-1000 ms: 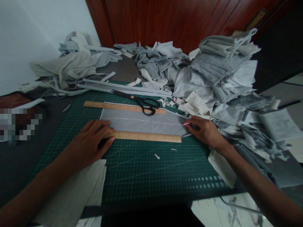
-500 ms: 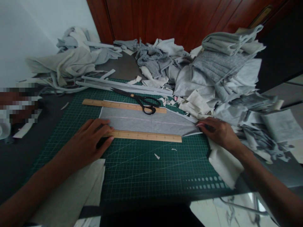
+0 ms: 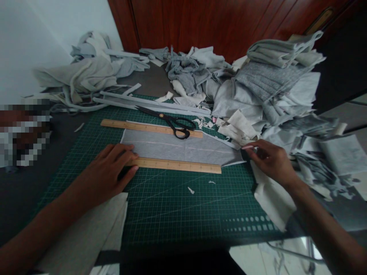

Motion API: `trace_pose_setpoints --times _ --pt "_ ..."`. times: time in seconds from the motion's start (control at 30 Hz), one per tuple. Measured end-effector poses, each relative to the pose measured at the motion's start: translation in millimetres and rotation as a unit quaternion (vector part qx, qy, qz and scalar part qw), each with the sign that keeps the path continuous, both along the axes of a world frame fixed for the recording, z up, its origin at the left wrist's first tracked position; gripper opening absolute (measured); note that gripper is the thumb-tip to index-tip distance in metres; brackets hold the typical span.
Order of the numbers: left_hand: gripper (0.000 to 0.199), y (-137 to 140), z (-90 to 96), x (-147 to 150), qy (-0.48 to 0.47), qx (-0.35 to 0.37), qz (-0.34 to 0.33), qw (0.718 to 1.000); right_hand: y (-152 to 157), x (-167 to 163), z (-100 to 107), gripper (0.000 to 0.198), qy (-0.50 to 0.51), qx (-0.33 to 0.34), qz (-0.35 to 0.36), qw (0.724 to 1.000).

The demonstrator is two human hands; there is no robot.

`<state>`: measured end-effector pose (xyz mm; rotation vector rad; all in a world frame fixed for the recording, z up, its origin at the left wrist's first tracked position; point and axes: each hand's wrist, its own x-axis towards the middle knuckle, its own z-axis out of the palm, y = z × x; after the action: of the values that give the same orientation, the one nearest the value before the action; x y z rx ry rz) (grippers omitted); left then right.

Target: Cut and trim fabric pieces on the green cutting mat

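A grey piece of fabric [image 3: 169,147] with a pale line along it lies on the green cutting mat [image 3: 177,214]. My left hand [image 3: 114,166] rests palm down at its left end, fingers on the cloth and thumb beside the lower wooden ruler [image 3: 177,165]. At the other end, my right hand [image 3: 265,158] has thumb and finger pinched on the fabric's upper right corner. A second wooden ruler [image 3: 132,125] lies along the far edge. Black scissors [image 3: 172,121] lie partly across that ruler, blades pointing left.
Heaped grey cloth [image 3: 237,97] covers the back and right of the table. More fabric [image 3: 80,76] is piled at the back left, near long cut strips [image 3: 155,105]. Folded cloth [image 3: 86,233] lies under my left forearm. Small scraps [image 3: 191,190] dot the mat.
My right hand has lifted slightly at the fabric's right corner, with the wrist a little higher. My left hand, the rulers and the scissors stay in place.
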<state>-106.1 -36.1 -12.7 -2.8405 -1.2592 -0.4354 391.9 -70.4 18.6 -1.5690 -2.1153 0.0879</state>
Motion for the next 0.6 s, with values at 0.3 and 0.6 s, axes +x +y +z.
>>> trace_pose_setpoints --times 0.3,0.6 --pt "0.023 0 1.0 1 -0.013 -0.025 0.009 1.000 85 -65 -4 0.037 -0.008 -0.005 -0.011 1.000" --pt "0.023 -1 5.5 -1 -0.047 -0.077 0.017 0.996 111 -81 -19 0.034 -0.005 -0.014 -0.001 1.000"
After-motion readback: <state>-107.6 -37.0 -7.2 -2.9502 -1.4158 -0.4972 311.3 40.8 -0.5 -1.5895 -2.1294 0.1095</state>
